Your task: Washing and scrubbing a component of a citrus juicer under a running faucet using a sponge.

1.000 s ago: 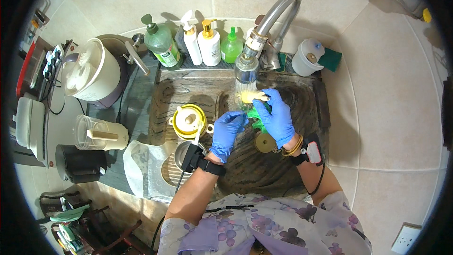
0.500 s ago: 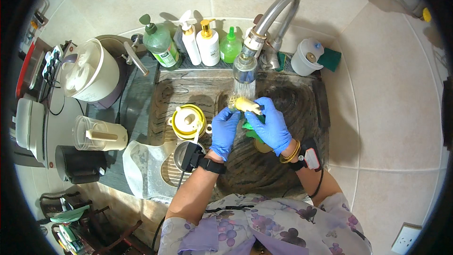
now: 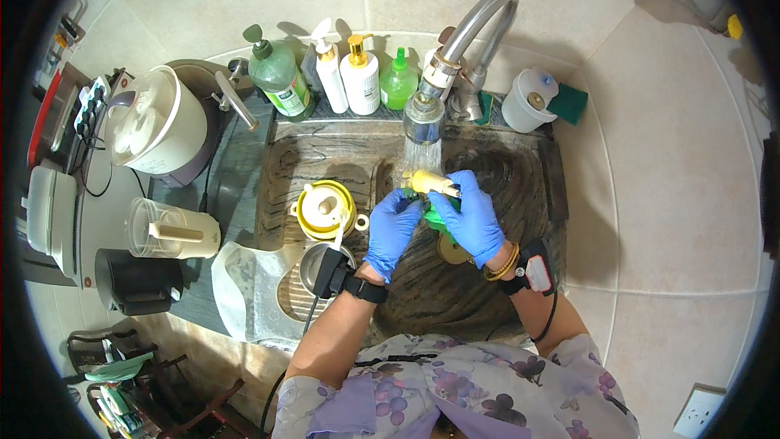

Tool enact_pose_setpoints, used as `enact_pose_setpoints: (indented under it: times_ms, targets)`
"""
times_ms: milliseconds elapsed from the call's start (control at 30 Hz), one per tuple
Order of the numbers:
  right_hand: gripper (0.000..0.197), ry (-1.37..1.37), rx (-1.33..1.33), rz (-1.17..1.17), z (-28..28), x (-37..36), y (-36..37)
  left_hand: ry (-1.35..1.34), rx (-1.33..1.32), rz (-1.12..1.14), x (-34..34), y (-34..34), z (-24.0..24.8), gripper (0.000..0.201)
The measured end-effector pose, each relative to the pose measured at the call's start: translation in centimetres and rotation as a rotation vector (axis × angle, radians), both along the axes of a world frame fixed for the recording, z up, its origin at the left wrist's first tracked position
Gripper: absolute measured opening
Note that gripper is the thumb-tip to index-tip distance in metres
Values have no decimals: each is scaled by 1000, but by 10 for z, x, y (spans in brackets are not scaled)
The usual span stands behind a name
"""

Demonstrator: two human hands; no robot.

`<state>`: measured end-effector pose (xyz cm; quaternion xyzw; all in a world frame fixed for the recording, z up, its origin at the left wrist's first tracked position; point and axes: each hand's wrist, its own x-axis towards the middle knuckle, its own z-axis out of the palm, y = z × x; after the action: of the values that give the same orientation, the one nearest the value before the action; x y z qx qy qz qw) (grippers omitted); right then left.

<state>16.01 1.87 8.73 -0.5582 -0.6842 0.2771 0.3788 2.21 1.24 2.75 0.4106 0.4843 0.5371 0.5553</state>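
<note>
Under the running tap, my gloved right hand grips a pale yellow, tube-like piece with a dark tip by my fingers. Crumpled bright green material, perhaps a scrubbing cloth, shows between my hands, just below the piece. My gloved left hand is closed close to the piece's left end. A bit of dark green shows at its fingertips, too small to name. Both gloves are blue. Left of my left hand, a yellow-rimmed bowl with a cream lidded part sits in the sink.
The dark stone-look sink has a drain near my right hand. A steel bowl lies by my left wrist. Several pump bottles line the back ledge. A clear jug and a white pot stand on the left counter.
The yellow piece and my right hand have shifted slightly down and right. My left fingertips have slid a little lower, beneath the piece's left end. Water still runs.
</note>
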Motion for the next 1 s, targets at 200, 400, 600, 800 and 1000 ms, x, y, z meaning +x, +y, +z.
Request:
enact_pose_setpoints:
  times_ms: [200, 400, 600, 800, 1000]
  targets:
    - [33, 16, -28, 8, 5, -3, -1, 154, -38, 42, -6, 0, 7, 11]
    - [33, 22, -13, -5, 12, -4, -6, 186, -16, 32, -8, -6, 17, 8]
    - [32, 35, 23, -15, 19, -5, -17, -202, -77, -45, -16, -16, 23, 14]
    - [31, 19, 63, -48, 26, -10, -27, -321, -78, -58, -21, -26, 42, 17]
    - [31, 0, 95, -86, 36, -21, -39, -193, -94, -173, -41, -32, 39, 19]
